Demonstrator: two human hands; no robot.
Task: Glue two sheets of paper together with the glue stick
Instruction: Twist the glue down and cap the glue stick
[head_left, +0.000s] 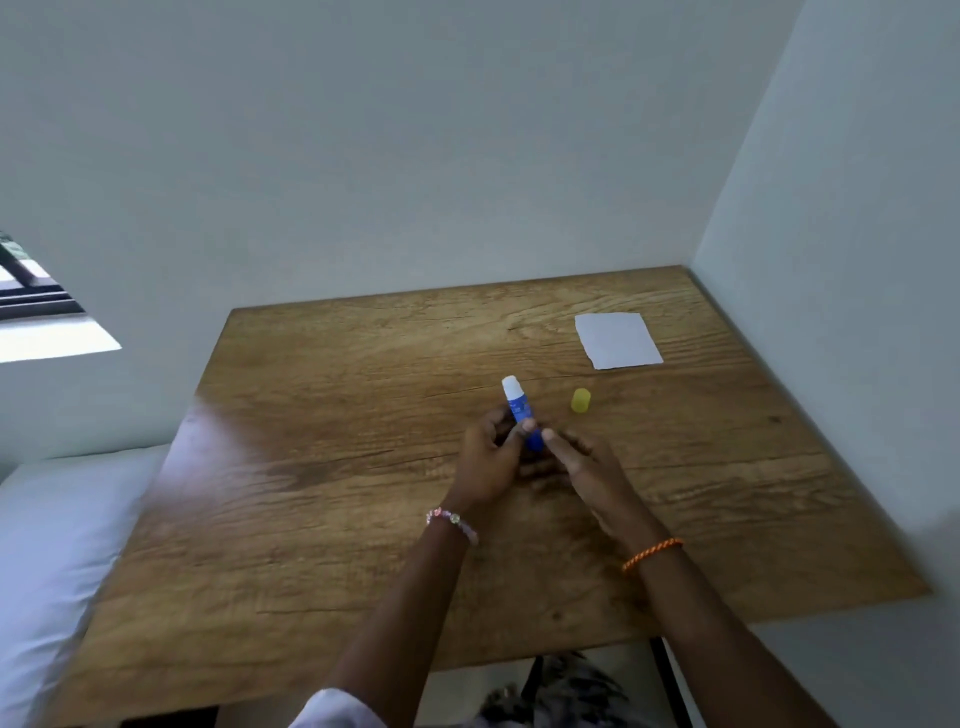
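A blue glue stick (519, 408) with its white tip bare points up and away over the middle of the wooden table (337, 467). My left hand (488, 460) grips its body, and my right hand (582, 467) pinches its lower end with thumb and fingers. The yellow cap (581, 401) stands on the table just right of the stick, apart from both hands. A white piece of paper (617, 340) lies flat at the far right of the table; I cannot tell whether it is one sheet or two stacked.
The table sits in a corner, with walls (831, 234) close behind and on the right. A white bed or cushion (57, 545) adjoins its left edge. A window (31, 291) is at far left. Patterned fabric (561, 696) shows below the near edge.
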